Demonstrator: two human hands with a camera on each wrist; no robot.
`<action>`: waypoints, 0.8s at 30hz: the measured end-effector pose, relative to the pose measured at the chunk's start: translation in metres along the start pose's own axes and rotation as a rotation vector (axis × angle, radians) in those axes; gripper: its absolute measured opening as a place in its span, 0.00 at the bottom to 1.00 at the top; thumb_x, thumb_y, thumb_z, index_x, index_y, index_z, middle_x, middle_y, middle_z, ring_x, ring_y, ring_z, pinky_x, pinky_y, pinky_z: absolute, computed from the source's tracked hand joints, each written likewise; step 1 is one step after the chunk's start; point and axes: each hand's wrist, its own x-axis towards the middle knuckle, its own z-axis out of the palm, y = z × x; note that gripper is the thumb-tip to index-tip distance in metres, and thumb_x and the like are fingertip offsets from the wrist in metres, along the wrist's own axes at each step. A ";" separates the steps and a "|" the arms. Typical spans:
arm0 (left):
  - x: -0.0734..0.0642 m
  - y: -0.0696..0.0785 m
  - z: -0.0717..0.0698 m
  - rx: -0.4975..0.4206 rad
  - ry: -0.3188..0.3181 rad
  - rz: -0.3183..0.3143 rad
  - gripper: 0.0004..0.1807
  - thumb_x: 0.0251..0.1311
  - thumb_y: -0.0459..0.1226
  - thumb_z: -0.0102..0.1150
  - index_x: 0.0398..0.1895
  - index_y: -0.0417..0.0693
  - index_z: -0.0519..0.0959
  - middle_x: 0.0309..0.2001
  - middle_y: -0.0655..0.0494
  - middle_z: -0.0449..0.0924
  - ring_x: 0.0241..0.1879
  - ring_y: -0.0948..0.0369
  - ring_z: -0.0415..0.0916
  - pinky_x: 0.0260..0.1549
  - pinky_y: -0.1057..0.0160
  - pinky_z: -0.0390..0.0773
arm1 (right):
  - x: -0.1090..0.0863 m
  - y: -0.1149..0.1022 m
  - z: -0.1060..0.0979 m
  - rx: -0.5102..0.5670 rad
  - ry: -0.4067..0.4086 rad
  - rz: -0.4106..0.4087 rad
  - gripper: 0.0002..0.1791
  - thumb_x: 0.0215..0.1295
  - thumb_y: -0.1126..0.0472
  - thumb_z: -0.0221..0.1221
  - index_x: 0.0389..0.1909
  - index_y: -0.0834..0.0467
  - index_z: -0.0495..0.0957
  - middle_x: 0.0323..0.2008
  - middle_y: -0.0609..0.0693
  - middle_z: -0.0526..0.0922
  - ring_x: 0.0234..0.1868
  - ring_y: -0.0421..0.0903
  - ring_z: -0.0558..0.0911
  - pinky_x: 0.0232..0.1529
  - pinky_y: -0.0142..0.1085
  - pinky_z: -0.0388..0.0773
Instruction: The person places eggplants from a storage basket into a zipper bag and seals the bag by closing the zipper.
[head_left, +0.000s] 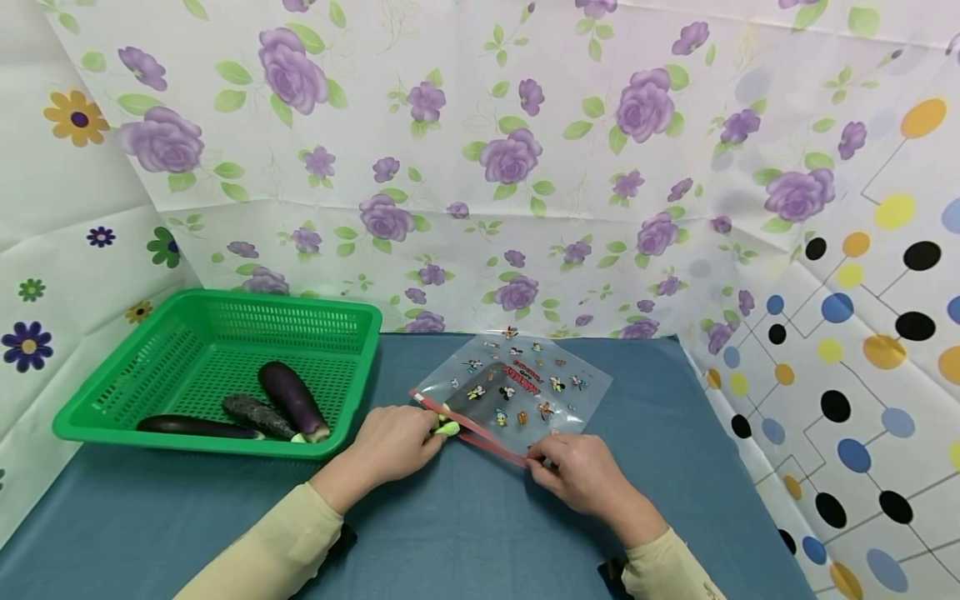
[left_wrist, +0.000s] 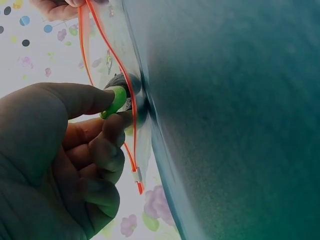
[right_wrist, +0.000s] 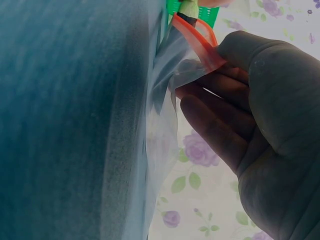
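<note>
A clear zip bag [head_left: 558, 379] with cartoon prints and a red-edged mouth lies on the blue cloth, its mouth parted towards me. Inside it, dimly seen through the plastic, is a long dark vegetable, its kind unclear. My left hand [head_left: 393, 442] is at the left of the mouth. In the left wrist view, thumb and fingers pinch the green end [left_wrist: 117, 100] of a dark, bumpy vegetable whose body is inside the bag. My right hand [head_left: 581, 471] pinches the right corner of the bag's red edge [right_wrist: 200, 47].
On the left stands a green plastic basket [head_left: 367, 333] with slotted walls. In it lie two eggplants [head_left: 288, 396] and a dark, bumpy vegetable [head_left: 258, 415]. Patterned cloth [head_left: 450, 167] hangs behind and at both sides of the table.
</note>
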 end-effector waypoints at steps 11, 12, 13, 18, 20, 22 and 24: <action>0.000 -0.001 0.002 0.001 0.034 0.007 0.22 0.77 0.45 0.69 0.22 0.61 0.73 0.17 0.63 0.63 0.16 0.63 0.62 0.17 0.60 0.60 | 0.000 0.000 0.000 -0.001 -0.003 0.002 0.06 0.68 0.63 0.76 0.39 0.49 0.90 0.34 0.41 0.90 0.29 0.32 0.83 0.29 0.31 0.80; 0.000 -0.001 0.001 0.001 0.034 0.005 0.22 0.77 0.45 0.69 0.22 0.61 0.73 0.17 0.63 0.63 0.16 0.62 0.62 0.18 0.60 0.60 | 0.000 0.000 0.000 -0.003 -0.003 0.001 0.06 0.68 0.63 0.76 0.39 0.49 0.90 0.34 0.41 0.90 0.29 0.32 0.83 0.29 0.31 0.80; 0.000 0.000 0.001 0.001 0.031 0.004 0.23 0.77 0.44 0.69 0.22 0.61 0.72 0.17 0.62 0.63 0.16 0.62 0.62 0.18 0.60 0.59 | 0.000 0.000 -0.001 -0.005 -0.003 0.000 0.06 0.68 0.63 0.76 0.39 0.49 0.90 0.34 0.41 0.90 0.29 0.33 0.83 0.29 0.31 0.80; 0.000 0.002 0.000 -0.002 0.026 -0.005 0.23 0.77 0.45 0.69 0.21 0.61 0.72 0.16 0.63 0.63 0.16 0.62 0.62 0.18 0.60 0.59 | 0.000 0.000 -0.001 -0.016 -0.003 -0.006 0.06 0.67 0.63 0.77 0.39 0.50 0.90 0.34 0.41 0.91 0.28 0.33 0.84 0.29 0.32 0.80; 0.000 0.003 0.001 -0.004 0.026 -0.007 0.23 0.77 0.46 0.69 0.21 0.61 0.72 0.16 0.63 0.63 0.15 0.62 0.62 0.17 0.60 0.58 | 0.001 0.000 -0.001 -0.016 -0.001 -0.008 0.06 0.67 0.63 0.77 0.39 0.50 0.90 0.34 0.41 0.91 0.28 0.33 0.84 0.29 0.31 0.80; 0.001 0.004 0.001 -0.005 0.026 -0.013 0.25 0.78 0.46 0.69 0.20 0.61 0.71 0.16 0.63 0.62 0.15 0.62 0.61 0.17 0.60 0.58 | 0.001 0.000 -0.001 -0.014 0.002 -0.011 0.06 0.67 0.63 0.77 0.39 0.50 0.90 0.34 0.41 0.91 0.28 0.33 0.83 0.29 0.31 0.80; 0.002 0.005 0.002 0.001 0.027 -0.021 0.26 0.78 0.47 0.69 0.18 0.61 0.70 0.15 0.63 0.62 0.14 0.62 0.61 0.17 0.60 0.58 | 0.001 0.000 -0.001 -0.007 0.003 -0.012 0.06 0.67 0.63 0.77 0.39 0.50 0.90 0.34 0.41 0.91 0.28 0.32 0.83 0.28 0.30 0.79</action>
